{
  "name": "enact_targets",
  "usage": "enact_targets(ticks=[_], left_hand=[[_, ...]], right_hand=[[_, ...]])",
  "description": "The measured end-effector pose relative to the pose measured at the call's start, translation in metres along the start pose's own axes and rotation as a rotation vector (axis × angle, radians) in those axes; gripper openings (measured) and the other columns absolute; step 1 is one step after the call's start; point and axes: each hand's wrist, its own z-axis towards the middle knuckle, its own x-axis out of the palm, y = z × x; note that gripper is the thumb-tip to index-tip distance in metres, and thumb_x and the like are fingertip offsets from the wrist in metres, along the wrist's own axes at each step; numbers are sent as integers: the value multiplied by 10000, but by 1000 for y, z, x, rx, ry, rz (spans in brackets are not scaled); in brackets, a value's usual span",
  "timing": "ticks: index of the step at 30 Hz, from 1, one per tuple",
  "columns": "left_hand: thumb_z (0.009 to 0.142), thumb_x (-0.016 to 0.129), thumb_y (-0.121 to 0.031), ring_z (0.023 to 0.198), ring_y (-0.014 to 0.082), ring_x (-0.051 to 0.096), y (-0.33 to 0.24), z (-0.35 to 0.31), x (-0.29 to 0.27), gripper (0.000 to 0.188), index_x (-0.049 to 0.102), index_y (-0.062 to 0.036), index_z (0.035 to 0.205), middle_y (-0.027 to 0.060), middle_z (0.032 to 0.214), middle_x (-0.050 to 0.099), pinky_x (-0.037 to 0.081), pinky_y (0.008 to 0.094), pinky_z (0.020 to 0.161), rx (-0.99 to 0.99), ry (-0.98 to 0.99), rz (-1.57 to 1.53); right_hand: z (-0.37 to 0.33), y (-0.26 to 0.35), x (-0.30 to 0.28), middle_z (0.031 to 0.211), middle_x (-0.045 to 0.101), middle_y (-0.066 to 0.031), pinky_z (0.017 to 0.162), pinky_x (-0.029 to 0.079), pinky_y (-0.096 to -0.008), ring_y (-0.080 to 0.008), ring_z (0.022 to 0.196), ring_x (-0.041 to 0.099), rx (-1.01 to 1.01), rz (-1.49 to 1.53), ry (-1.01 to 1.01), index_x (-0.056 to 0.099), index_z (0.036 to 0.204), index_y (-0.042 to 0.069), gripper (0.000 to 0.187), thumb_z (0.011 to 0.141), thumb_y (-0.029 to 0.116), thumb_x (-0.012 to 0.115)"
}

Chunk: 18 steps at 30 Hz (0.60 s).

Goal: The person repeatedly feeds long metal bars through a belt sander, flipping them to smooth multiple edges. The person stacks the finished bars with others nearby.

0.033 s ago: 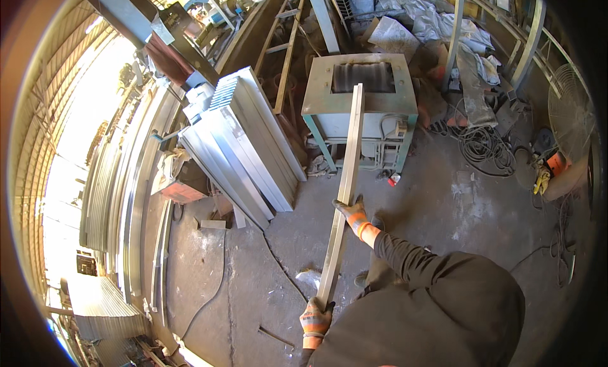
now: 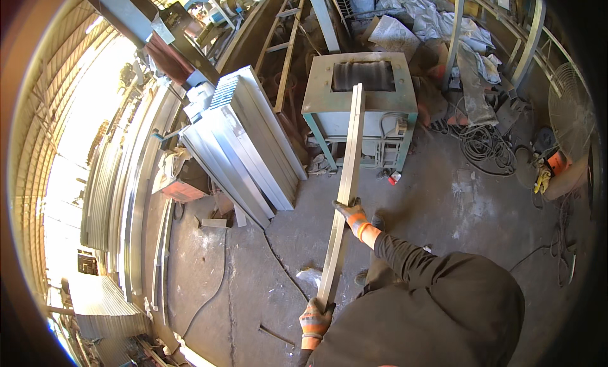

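I hold a long, straight metal bar with square-looking sides, tilted from low near my body up toward the far machine. My left hand, in a grey and orange work glove, is closed around its near end. Partway along, my right hand, gloved alike, grips the bar from its right side. The bar's far end overlaps the front rim of a grey-green metal machine with a dark rectangular opening. Whether the two touch I cannot tell.
A tall stack of silver metal profiles stands left of the machine, with long profiles beyond. Cables cross the concrete floor, where a short thin rod lies. Coiled hose and a large fan are at the right.
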Motion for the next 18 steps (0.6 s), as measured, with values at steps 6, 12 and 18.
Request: enact_targets(ticks=[6, 12, 18], left_hand=[[1089, 784, -510, 1159, 427, 803, 29, -21, -12, 623, 663, -21, 1455, 282, 1275, 805, 622, 493, 972, -64, 50, -284], [1224, 637, -356, 1098, 137, 694, 96, 7, 9, 374, 725, -48, 1417, -4, 1271, 769, 589, 337, 972, -341, 350, -973], [1221, 604, -467, 1188, 150, 743, 83, 4, 9, 526, 696, -55, 1535, 36, 1429, 777, 619, 344, 1042, -324, 819, -1336]], right_hand=[[-46, -15, -10, 1354, 766, -184, 1000, 625, -420, -259, 1164, 755, 281, 516, 179, 623, 1526, -10, 630, 1015, 245, 889], [-52, -24, -45, 1233, 802, -76, 1033, 607, -428, -253, 1132, 745, 563, 1218, 473, 763, 1334, 80, 384, 1060, 348, 787], [-48, -32, -30, 1264, 786, -42, 963, 615, -390, -206, 1105, 742, 711, 1544, 596, 726, 1420, 131, 522, 1161, 580, 658]])
